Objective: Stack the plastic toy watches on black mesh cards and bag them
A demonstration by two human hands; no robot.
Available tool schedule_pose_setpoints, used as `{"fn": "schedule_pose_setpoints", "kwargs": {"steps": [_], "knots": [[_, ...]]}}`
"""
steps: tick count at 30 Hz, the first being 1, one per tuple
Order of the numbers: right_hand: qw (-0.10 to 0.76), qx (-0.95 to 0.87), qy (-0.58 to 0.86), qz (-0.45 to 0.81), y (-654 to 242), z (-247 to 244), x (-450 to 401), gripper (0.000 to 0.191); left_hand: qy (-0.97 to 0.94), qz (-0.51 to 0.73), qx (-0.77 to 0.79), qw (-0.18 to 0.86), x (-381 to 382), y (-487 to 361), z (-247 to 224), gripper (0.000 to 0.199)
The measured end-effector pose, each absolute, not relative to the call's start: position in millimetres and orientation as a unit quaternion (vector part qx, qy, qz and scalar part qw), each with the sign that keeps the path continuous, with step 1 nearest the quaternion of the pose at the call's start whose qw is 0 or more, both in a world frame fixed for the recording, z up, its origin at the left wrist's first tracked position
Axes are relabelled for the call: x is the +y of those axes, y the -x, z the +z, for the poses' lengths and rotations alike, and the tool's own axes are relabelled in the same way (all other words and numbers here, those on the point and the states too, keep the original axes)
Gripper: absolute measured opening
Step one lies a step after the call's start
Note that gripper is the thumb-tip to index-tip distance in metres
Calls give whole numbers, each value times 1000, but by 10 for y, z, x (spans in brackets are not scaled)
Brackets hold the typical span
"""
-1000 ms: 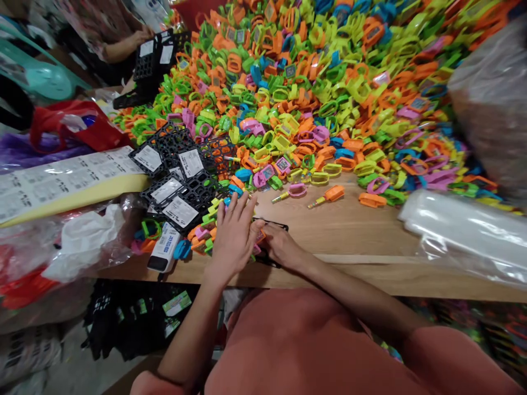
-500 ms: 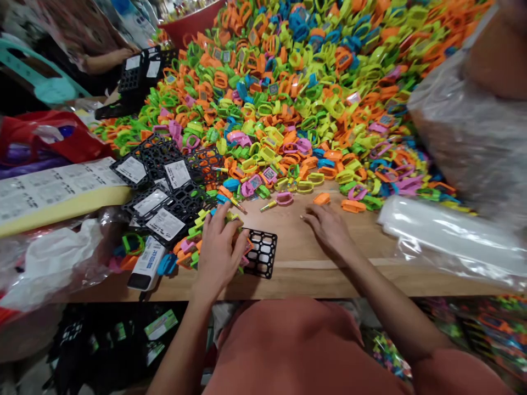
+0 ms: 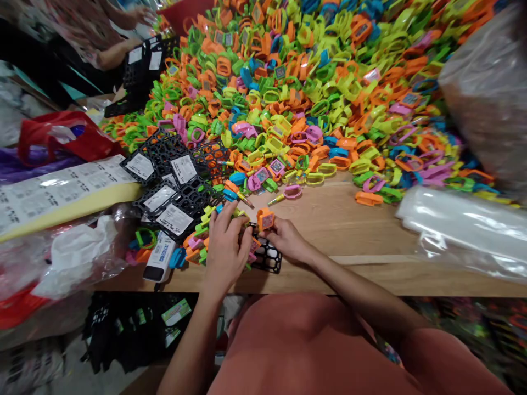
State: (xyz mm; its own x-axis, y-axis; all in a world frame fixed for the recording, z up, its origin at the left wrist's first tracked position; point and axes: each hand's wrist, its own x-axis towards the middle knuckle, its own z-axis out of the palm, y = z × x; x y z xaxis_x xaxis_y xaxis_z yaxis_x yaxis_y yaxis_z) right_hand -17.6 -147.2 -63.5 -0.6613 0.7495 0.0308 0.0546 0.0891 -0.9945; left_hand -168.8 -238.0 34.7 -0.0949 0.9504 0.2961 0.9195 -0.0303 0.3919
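Note:
My right hand (image 3: 286,238) pinches an orange toy watch (image 3: 265,219) above the bare end of a black plastic grid (image 3: 269,257). Over the left part of that grid rests my left hand (image 3: 228,244), its fingers bent over small colourful watches (image 3: 197,241) packed there; what its fingertips grip, if anything, is hidden. Behind the hands, a pink watch (image 3: 293,191) and a yellow tube-like piece (image 3: 275,200) lie on the wooden table (image 3: 333,214).
A large heap of colourful watches (image 3: 296,99) fills the back. Labelled black grids (image 3: 177,186) and a white device (image 3: 161,257) lie left, clear plastic bags (image 3: 465,227) right. A person's arm (image 3: 117,52) shows at the upper left.
My right hand has taken the orange watch from the table and moved left to the grid. My left hand stays over the grid. The view has shifted slightly.

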Motion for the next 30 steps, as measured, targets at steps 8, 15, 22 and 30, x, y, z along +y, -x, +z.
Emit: {"fn": "schedule_pose_setpoints", "kwargs": {"steps": [8, 15, 22, 30], "knots": [[294, -804, 224, 465, 182, -757, -1569, 29, -687, 176, 700, 83, -2295, 1694, 451, 50], [181, -823, 181, 507, 159, -489, -1184, 18, -716, 78, 690, 75, -2114, 1619, 529, 36], [131, -857, 405, 290, 16, -409, -802, 24, -703, 123, 698, 66, -2266, 1708, 474, 39], [236, -790, 401, 399, -195, -534, -1137, 21, -691, 168, 700, 62, -2260, 1708, 446, 39]]}}
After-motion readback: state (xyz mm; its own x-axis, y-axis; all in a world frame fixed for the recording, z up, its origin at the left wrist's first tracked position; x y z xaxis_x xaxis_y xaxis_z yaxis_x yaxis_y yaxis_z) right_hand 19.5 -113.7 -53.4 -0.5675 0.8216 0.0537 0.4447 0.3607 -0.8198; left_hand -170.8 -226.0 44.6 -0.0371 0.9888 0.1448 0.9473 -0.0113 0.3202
